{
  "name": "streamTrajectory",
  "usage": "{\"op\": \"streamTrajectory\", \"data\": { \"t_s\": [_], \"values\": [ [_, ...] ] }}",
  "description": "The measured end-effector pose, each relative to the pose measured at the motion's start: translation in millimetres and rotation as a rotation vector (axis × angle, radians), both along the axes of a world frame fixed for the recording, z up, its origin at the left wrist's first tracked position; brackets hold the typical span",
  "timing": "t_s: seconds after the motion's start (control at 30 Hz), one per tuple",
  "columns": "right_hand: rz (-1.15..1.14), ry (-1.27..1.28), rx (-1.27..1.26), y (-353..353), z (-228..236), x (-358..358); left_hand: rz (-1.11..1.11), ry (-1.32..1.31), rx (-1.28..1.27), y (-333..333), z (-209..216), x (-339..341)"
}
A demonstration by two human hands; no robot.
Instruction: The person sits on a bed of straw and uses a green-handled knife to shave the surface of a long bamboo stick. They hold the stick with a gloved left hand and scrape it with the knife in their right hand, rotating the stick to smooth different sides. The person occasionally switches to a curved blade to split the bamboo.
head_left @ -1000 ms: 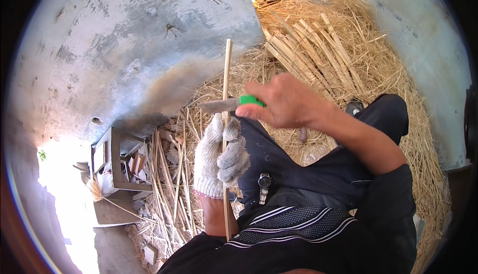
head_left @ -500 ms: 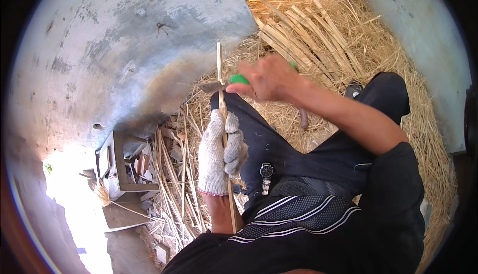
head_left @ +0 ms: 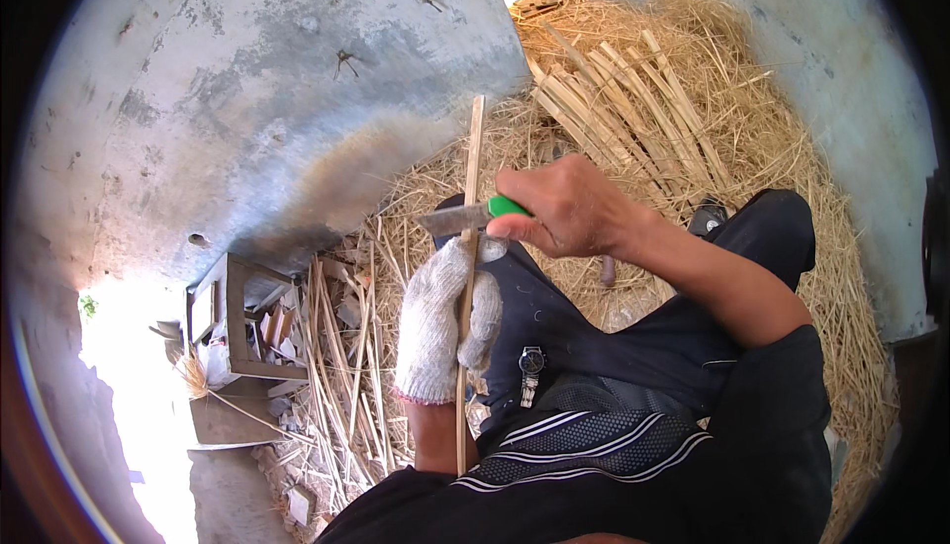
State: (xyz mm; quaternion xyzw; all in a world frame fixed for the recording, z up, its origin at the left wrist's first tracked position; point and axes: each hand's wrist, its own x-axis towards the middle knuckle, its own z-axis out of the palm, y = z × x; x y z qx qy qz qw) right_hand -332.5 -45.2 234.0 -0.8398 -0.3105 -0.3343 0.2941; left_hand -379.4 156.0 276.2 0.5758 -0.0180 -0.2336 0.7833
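A thin strip of split wood or bamboo [head_left: 474, 148] stands lengthwise in front of me, its lower end running down past my left wrist. My left hand [head_left: 435, 331], in a whitish knitted glove, is closed around the strip. Bare, my right hand [head_left: 569, 210] grips a knife [head_left: 455, 220] by its green handle. The knife's blade lies across the strip just above the gloved fingers and seems to touch it. Most of the handle is hidden in my right fist.
Several split strips [head_left: 633, 99] lie fanned out on straw [head_left: 732, 69] at the far right. More long strips [head_left: 341, 366] lie at my left, beside a wooden frame box [head_left: 237, 317] holding scraps. A stained wall [head_left: 247, 79] rises at the far left. A wristwatch [head_left: 531, 366] rests on my lap.
The knife and my right hand have come down the strip toward the gloved left hand. The strip now shows a broader side and leans slightly right. The whole view has shifted a little.
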Motion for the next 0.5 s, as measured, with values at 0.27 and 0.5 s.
{"op": "streamTrajectory", "data": {
  "t_s": [0.27,0.5],
  "values": [
    [0.029,-0.038,0.023,1,-8,-3,0.05,-0.002,0.002,-3,1,-7],
    [0.011,-0.062,-0.057,1,-13,1,0.035,-0.043,0.02,-5,0,-16]
  ]
}}
